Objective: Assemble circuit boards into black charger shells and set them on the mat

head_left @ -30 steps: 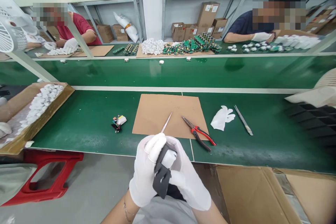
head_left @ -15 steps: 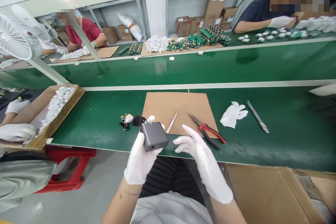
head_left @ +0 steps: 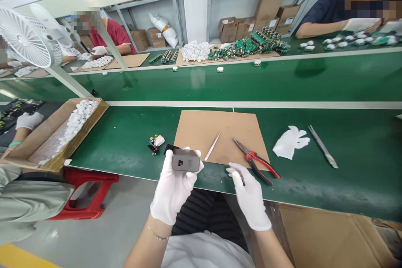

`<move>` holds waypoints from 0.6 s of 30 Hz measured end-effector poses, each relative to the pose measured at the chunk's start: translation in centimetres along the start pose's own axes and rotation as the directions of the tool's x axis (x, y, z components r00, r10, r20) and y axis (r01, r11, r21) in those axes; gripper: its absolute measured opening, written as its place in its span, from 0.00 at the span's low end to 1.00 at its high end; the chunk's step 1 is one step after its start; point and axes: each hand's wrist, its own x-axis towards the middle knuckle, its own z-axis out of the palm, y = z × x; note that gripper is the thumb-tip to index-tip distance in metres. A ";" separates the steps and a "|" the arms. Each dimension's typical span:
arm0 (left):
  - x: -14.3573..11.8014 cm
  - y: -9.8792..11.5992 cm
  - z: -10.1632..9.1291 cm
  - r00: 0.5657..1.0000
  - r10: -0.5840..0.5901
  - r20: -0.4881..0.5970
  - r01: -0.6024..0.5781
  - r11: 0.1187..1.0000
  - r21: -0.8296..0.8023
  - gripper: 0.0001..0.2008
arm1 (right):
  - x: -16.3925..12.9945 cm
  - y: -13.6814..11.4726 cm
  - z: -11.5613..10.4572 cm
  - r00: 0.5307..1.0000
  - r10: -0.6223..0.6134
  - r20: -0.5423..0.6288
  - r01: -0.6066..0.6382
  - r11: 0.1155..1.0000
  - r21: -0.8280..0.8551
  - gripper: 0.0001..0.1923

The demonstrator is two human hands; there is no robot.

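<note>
Head view: left hand (head_left: 172, 188) grips a grey charger housing (head_left: 185, 162), fingers wrapped around it. Right hand (head_left: 249, 194) rests empty, fingers loosely spread, near red-handled pliers (head_left: 256, 162) on the green bench (head_left: 119, 142).

We find no legible text, brand, number or sign. The white shipping labels on the brown cardboard cartons (head_left: 270, 1), on the shelf far beyond both hands, are too small for us to read. The dark grey box-shaped plastic housing (head_left: 185, 162), gripped in the white-gloved left hand (head_left: 173, 188), shows small reddish marks on its face, which we cannot resolve into characters. The green printed circuit boards (head_left: 248, 47) heaped well beyond the white-gloved right hand (head_left: 249, 194) bear nothing we can read.
</note>
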 end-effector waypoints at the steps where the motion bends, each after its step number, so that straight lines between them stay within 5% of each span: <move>1: 0.0 0.0 -0.1 1.000 0.004 0.007 -0.004 1.000 0.006 0.21 | 0.0 0.0 0.1 1.000 0.001 -0.009 -0.001 1.000 0.002 0.20; 6: 0.1 -0.3 -0.6 0.998 0.049 0.043 -0.054 0.993 0.104 0.16 | 0.4 0.4 0.4 0.999 -0.001 -0.040 0.000 0.999 -0.034 0.19; 10: 0.0 -0.9 -2.3 0.971 0.199 0.133 -0.233 0.912 0.337 0.20 | -0.4 0.2 0.3 0.998 -0.048 -0.033 0.050 0.998 0.043 0.15; 13: -0.5 -1.2 -3.5 0.921 0.184 0.343 -0.373 0.671 0.641 0.32 | -1.7 -2.0 -0.1 0.959 -0.243 0.146 0.219 0.962 0.166 0.20; 16: -1.3 -1.4 -3.6 0.866 -0.021 0.499 -0.476 0.267 0.838 0.41 | -2.8 -5.4 -0.6 0.811 -0.444 0.381 0.369 0.893 0.256 0.28; 18: -1.9 -1.6 -3.2 0.851 -0.135 0.508 -0.508 0.039 0.861 0.43 | -3.0 -7.5 -0.8 0.769 -0.475 0.428 0.398 0.879 0.261 0.21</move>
